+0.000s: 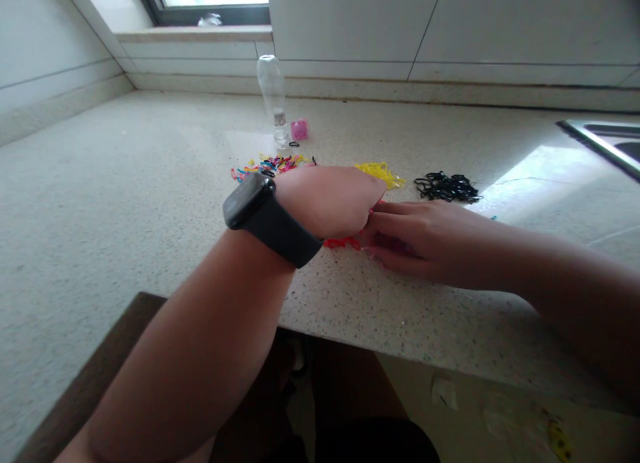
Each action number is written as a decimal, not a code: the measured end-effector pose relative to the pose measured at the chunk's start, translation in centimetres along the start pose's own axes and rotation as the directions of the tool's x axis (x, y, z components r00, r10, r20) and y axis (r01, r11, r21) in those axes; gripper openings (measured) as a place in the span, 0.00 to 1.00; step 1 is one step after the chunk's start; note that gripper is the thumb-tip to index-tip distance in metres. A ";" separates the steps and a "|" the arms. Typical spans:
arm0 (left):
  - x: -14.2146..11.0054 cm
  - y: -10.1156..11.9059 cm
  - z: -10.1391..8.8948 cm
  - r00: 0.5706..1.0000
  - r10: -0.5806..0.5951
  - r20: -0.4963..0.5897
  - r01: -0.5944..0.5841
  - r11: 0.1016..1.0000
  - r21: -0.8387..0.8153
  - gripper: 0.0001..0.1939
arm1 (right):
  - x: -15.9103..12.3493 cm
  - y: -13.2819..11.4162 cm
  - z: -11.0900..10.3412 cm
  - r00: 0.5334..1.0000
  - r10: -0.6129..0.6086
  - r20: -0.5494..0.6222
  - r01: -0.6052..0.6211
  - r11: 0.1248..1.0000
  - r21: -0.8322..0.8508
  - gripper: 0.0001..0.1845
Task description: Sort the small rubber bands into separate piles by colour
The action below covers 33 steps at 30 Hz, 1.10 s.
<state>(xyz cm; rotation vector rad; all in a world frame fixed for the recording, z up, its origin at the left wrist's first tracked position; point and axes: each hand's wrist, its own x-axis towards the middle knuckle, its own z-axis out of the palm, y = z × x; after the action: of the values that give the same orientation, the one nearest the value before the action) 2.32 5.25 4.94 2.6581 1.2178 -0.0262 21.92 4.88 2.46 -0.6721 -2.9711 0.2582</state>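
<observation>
My left hand (330, 200), with a black watch (270, 216) on its wrist, is curled over a pile of small red rubber bands (341, 242) on the speckled counter; its fingers are hidden behind the back of the hand. My right hand (420, 240) lies low on the counter beside it, fingers stretched toward the left hand and resting on the red bands. Beyond the hands lie a yellow pile (380, 172), a black pile (447, 186) and a mixed-colour pile (267, 164) of bands.
A clear plastic bottle (273, 96) stands upside down near a small pink object (299, 128) toward the back. A sink edge (607, 146) is at the far right. The counter's front edge (400, 353) runs below my arms, with a dark stool underneath.
</observation>
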 end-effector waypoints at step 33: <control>0.9 -0.5 -0.6 0.996 -0.056 0.063 0.057 0.998 -0.020 0.19 | -0.1 -0.2 -0.3 0.999 0.018 0.029 -0.018 0.999 0.030 0.08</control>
<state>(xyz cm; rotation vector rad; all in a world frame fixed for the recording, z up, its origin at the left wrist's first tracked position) 2.52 6.36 5.36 2.5831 1.2658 -0.1035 21.96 4.74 2.79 -0.6979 -2.9830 0.3156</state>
